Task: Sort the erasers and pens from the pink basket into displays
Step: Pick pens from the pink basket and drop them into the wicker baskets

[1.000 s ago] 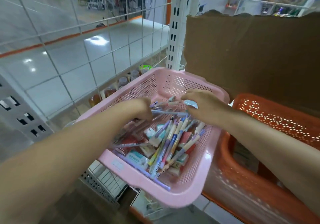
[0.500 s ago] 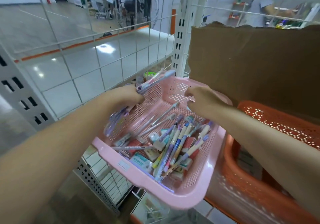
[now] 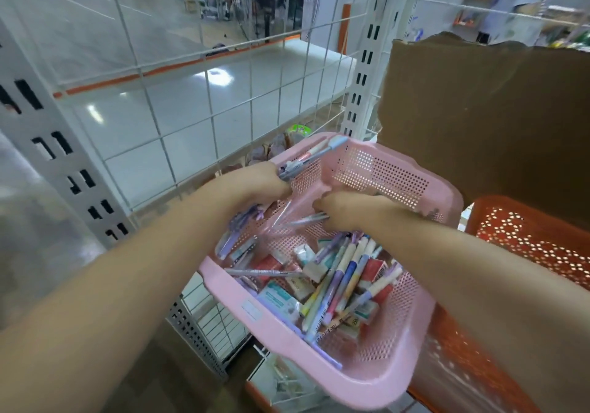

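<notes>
A pink perforated basket sits tilted in front of me, holding several pens and boxed erasers. Over the basket's left rim, my left hand grips a bundle of pens whose ends stick out above and below the fist. Inside the basket, near its back wall, my right hand pinches a single clear pen that points left. The two hands are close together.
An orange perforated basket stands to the right, under and behind the pink one. A brown cardboard sheet rises behind it. A white wire grid panel and slotted shelf uprights stand at the back and left.
My left hand lifted a bundle of pens out of the basket and now holds it at the left rim. My right hand came back toward the left one and picked up a single pen.
</notes>
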